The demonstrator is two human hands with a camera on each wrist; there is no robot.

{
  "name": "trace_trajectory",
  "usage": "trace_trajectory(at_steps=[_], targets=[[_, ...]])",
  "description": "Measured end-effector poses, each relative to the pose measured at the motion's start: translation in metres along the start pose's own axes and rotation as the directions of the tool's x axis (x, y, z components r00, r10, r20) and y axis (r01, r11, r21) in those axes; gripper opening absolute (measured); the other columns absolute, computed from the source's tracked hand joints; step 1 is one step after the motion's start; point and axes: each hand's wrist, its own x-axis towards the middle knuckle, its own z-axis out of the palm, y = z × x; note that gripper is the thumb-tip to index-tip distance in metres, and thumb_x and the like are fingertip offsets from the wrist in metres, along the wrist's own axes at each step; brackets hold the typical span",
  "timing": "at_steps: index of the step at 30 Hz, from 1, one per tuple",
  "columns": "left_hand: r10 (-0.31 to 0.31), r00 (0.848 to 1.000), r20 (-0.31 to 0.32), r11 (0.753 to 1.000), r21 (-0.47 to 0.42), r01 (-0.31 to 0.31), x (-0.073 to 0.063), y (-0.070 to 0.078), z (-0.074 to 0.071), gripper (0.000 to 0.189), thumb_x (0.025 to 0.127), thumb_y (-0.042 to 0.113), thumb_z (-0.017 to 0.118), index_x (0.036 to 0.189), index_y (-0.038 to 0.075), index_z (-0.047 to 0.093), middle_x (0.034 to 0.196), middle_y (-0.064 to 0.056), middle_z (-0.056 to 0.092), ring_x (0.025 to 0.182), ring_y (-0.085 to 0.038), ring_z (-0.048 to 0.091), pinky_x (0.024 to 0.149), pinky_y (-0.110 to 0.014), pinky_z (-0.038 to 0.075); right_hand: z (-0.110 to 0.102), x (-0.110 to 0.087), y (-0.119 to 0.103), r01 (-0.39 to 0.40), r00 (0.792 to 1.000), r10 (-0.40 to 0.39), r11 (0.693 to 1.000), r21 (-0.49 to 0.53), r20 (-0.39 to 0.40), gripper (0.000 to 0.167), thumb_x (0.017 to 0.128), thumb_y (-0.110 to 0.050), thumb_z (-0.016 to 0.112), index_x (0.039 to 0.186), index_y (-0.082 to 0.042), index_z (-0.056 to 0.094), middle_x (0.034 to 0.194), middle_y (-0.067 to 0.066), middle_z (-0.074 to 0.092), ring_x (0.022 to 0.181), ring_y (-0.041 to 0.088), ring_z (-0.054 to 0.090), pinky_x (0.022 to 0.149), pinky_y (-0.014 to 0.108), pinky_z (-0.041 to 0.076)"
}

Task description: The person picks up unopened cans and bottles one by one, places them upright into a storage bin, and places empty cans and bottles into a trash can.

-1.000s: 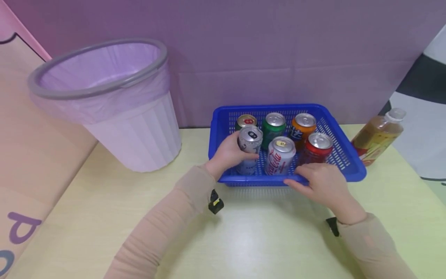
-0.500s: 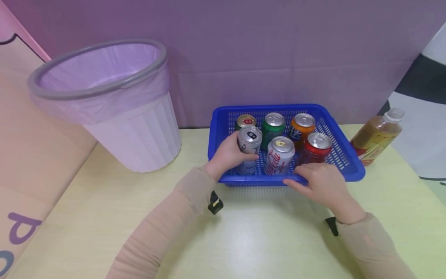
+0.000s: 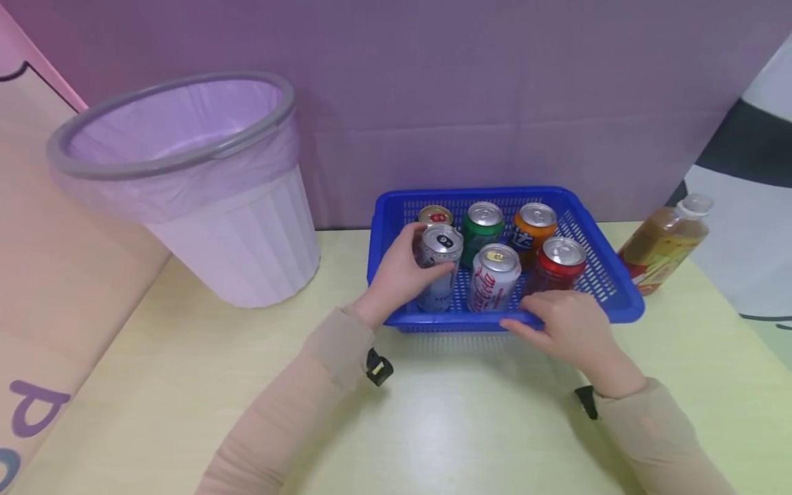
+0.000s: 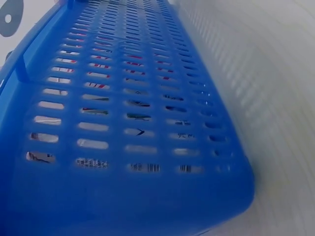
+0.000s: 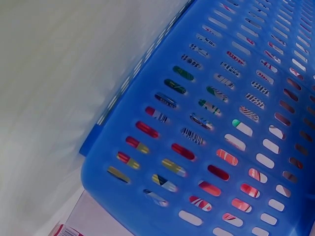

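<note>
A blue plastic basket (image 3: 625, 311) holds several upright drink cans. My left hand (image 3: 396, 278) is around a tall silver-grey can (image 3: 443, 256) at the basket's front left. Its thumb lies across the can's front, its fingers are spread at the far left side, and a gap shows between palm and can. My right hand (image 3: 572, 330) grips the basket's front rim, thumb outside and fingers over the edge. Beside the tall can stand a white Coca-Cola can (image 3: 493, 278) and a red can (image 3: 561, 265). Both wrist views show only the basket's slotted wall (image 4: 113, 191), cans behind it.
Behind them in the basket are a gold-topped can (image 3: 435, 214), a green can (image 3: 482, 225) and an orange can (image 3: 535, 223). A lined white bin (image 3: 241, 240) stands left. A bottle of brown drink (image 3: 665, 240) leans right of the basket on the pale table (image 3: 445, 433).
My left hand has loosened around the tall can: its fingers and thumb have lifted and spread, and the wrist has shifted slightly left. My right hand stays on the rim.
</note>
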Motion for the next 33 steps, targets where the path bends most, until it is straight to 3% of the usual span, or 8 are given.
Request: trace_trajectory(at_steps=[5,9,12,16,19,24,28,33], targets=[[0.038,0.999,0.016,0.997,0.066,-0.039,-0.005,0.001,-0.006,0.066,0.088,0.034,0.067,0.139,0.005,0.036,0.132,-0.01,0.05,0.121,-0.021,0.05,0.102,-0.035,0.042,0.0,0.001,-0.001,-0.002,1.0,0.002,1.0,0.005,0.004,0.059,0.091,-0.064,0.041,0.062,-0.015,0.056,0.054,-0.005,0.051,0.046,0.007,0.044,0.045,0.024,0.033],[0.04,0.999,0.034,0.982,0.184,-0.046,-0.011,0.002,-0.012,0.065,0.09,0.038,0.062,0.138,0.001,0.037,0.134,-0.014,0.05,0.122,-0.024,0.05,0.102,-0.037,0.042,-0.001,0.002,-0.001,-0.006,1.0,0.006,1.0,0.006,0.006,0.061,0.091,-0.066,0.037,0.062,-0.016,0.055,0.053,-0.006,0.05,0.046,0.006,0.043,0.046,0.023,0.032],[0.074,0.997,0.021,0.954,0.289,-0.077,-0.017,-0.002,-0.016,0.063,0.091,0.039,0.06,0.133,-0.004,0.041,0.129,-0.019,0.052,0.116,-0.027,0.053,0.1,-0.039,0.043,-0.001,0.002,-0.001,-0.004,1.0,0.004,1.0,0.005,0.006,0.061,0.091,-0.066,0.035,0.061,-0.016,0.054,0.053,-0.006,0.049,0.046,0.006,0.042,0.045,0.022,0.032],[0.184,0.982,0.049,0.898,0.399,-0.188,-0.026,-0.011,-0.019,0.049,0.092,0.035,0.059,0.119,-0.005,0.051,0.112,-0.017,0.058,0.1,-0.027,0.056,0.09,-0.038,0.046,-0.001,0.002,-0.001,0.003,1.0,-0.003,1.0,0.0,0.007,0.057,0.091,-0.064,0.042,0.062,-0.016,0.055,0.053,-0.006,0.049,0.046,0.006,0.043,0.045,0.022,0.032],[0.296,0.942,0.159,0.829,0.447,-0.336,-0.033,-0.018,-0.022,0.036,0.092,0.034,0.058,0.106,0.001,0.06,0.099,-0.011,0.065,0.09,-0.022,0.059,0.085,-0.037,0.047,-0.001,0.001,-0.001,0.007,1.0,-0.007,1.0,-0.002,0.007,0.056,0.09,-0.063,0.044,0.062,-0.016,0.055,0.054,-0.006,0.05,0.046,0.006,0.043,0.045,0.022,0.032],[0.437,0.843,0.312,0.696,0.477,-0.537,-0.041,-0.026,-0.028,0.027,0.094,0.036,0.055,0.088,0.014,0.07,0.079,0.004,0.068,0.073,-0.014,0.06,0.079,-0.034,0.044,-0.001,0.001,0.0,0.01,1.0,-0.01,1.0,0.004,-0.008,0.06,0.092,-0.064,0.039,0.062,-0.015,0.056,0.054,-0.005,0.051,0.046,0.007,0.044,0.045,0.023,0.033],[0.483,0.813,0.324,0.641,0.502,-0.581,-0.047,-0.032,-0.028,0.028,0.096,0.035,0.052,0.084,0.018,0.071,0.075,0.008,0.067,0.072,-0.011,0.057,0.079,-0.033,0.041,0.0,0.0,0.0,0.012,1.0,-0.012,1.0,0.006,-0.008,0.059,0.091,-0.063,0.041,0.063,-0.015,0.056,0.054,-0.005,0.051,0.046,0.006,0.044,0.045,0.023,0.033],[0.538,0.789,0.298,0.607,0.513,-0.608,-0.055,-0.037,-0.027,0.024,0.095,0.031,0.053,0.086,0.017,0.071,0.077,0.008,0.068,0.075,-0.012,0.058,0.084,-0.034,0.041,0.0,0.0,0.0,0.008,1.0,-0.008,1.0,0.004,-0.012,0.06,0.091,-0.064,0.039,0.063,-0.014,0.057,0.054,-0.005,0.051,0.046,0.006,0.044,0.045,0.023,0.033]])
